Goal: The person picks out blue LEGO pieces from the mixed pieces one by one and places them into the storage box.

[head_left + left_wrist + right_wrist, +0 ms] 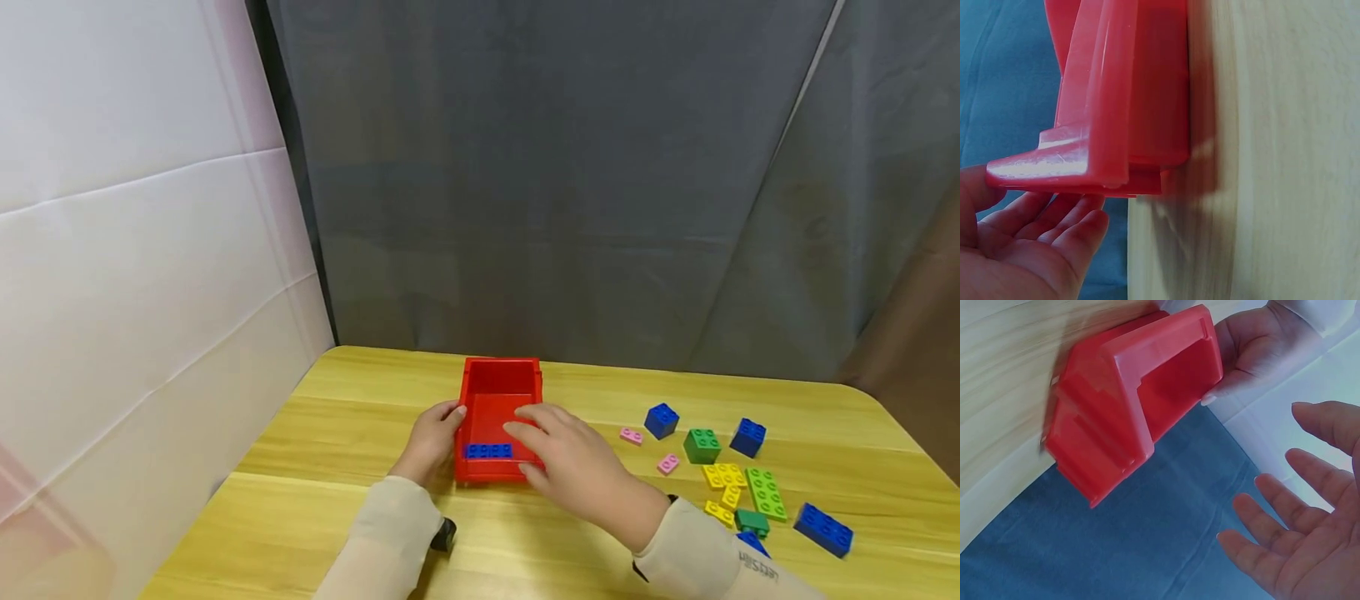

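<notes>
A red plastic bin (pixel 498 392) stands on the wooden table, in front of me. Inside it, by the near wall, lies a long blue brick (pixel 489 451) with a single row of studs showing. My left hand (pixel 432 439) grips the bin's left rim, thumb on top; in the left wrist view its fingers (pixel 1082 215) reach under the rim. Over the bin's right side hovers my right hand (pixel 577 462), fingers spread and holding nothing. The right wrist view shows that hand (pixel 1310 525) apart from the bin (pixel 1097 419).
Loose bricks lie to the right: blue ones (pixel 662 421), a green one (pixel 702 447), a lime one (pixel 766 494), small pink ones (pixel 632 436) and yellow ones (pixel 724 476). A blue brick (pixel 824 530) lies farthest right. Grey cloth (pixel 525 208) hangs behind the table (pixel 300 483).
</notes>
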`<act>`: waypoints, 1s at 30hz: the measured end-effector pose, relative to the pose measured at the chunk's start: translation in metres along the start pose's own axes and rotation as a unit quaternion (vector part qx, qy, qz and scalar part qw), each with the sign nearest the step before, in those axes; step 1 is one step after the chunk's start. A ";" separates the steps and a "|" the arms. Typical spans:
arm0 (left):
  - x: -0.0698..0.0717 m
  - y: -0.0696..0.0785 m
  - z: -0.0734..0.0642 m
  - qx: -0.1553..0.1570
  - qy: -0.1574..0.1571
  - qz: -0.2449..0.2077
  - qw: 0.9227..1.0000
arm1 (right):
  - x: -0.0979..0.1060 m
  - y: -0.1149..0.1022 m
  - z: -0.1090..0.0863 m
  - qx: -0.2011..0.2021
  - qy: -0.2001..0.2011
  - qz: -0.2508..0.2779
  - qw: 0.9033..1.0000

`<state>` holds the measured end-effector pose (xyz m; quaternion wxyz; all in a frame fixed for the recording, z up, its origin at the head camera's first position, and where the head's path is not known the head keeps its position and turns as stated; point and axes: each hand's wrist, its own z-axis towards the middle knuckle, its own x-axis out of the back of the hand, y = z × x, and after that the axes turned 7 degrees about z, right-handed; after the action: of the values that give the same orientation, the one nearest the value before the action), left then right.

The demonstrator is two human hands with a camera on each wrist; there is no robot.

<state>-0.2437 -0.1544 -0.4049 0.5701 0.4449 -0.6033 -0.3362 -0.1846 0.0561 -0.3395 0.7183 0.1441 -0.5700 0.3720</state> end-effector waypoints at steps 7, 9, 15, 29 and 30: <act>-0.001 0.002 0.000 0.003 -0.002 0.007 1.000 | 0.006 0.006 -0.012 -0.030 0.007 -0.003 1.000; -0.002 0.002 0.001 0.005 -0.003 0.009 1.000 | 0.007 0.008 -0.016 -0.035 0.012 -0.005 0.999; -0.004 0.003 0.003 0.004 -0.004 0.003 1.000 | 0.014 0.015 -0.027 -0.042 0.032 -0.006 0.999; -0.001 -0.001 0.002 -0.004 -0.007 -0.010 1.000 | 0.021 0.029 -0.050 -0.071 0.049 -0.030 0.996; 0.000 -0.001 0.001 -0.003 -0.008 -0.010 1.000 | 0.021 0.031 -0.052 -0.072 0.051 -0.030 0.996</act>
<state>-0.2450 -0.1545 -0.4063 0.5628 0.4465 -0.6027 -0.3473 -0.1676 0.1176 -0.3425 0.7660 0.0902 -0.5530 0.3153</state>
